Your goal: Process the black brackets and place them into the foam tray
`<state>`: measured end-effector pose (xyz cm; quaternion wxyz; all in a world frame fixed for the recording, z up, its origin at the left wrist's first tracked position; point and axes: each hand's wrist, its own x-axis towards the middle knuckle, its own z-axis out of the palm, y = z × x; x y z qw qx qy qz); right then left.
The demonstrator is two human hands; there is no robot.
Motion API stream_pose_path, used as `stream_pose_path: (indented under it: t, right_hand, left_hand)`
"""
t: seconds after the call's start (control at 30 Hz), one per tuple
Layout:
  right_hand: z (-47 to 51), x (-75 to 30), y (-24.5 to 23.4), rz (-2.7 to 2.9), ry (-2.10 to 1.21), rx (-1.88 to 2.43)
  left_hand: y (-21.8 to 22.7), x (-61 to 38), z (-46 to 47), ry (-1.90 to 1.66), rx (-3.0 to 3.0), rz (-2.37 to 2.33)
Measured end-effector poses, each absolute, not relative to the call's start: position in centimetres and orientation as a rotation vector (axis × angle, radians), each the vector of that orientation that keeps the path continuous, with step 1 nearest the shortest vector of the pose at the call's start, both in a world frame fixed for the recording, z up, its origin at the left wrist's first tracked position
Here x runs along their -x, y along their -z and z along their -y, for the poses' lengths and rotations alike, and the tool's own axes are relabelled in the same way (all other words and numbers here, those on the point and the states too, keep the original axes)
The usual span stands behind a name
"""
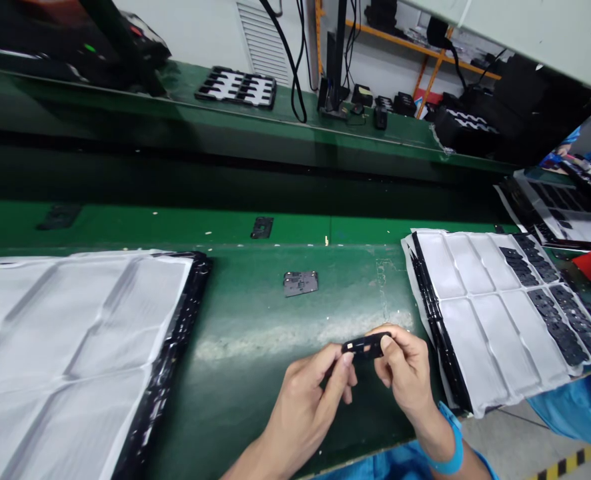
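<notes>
Both my hands hold one small flat black part (365,347) just above the green bench (255,333) near its front edge. My left hand (305,403) pinches its left end between thumb and fingers. My right hand (408,373), with a blue band on the wrist, pinches its right end. A grey flat plate (300,283) lies on the bench a little beyond my hands. Another small black part (262,227) lies farther back on the green strip.
A large black tray covered with white sheet (75,333) fills the left. On the right, a stack of black trays (480,307) has white sheet and rows of black parts (560,313). A raised green shelf (225,123) behind carries a parts tray (236,87), cables and devices.
</notes>
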<state>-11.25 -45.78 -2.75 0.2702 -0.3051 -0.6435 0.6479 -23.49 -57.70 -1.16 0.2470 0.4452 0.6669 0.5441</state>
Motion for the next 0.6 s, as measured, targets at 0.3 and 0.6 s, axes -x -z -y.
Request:
stream_pose_path:
  t: [0.3, 0.6]
  right_hand:
    - [45.53, 11.11, 2.57, 1.716, -1.759, 0.739]
    - [45.26, 11.05, 3.18, 1.695, -1.795, 0.758]
  left_hand:
    - [1.26, 23.5, 57.64, -1.47, -1.22, -1.822]
    - [1.83, 23.5, 57.55, -1.434, -1.261, -1.857]
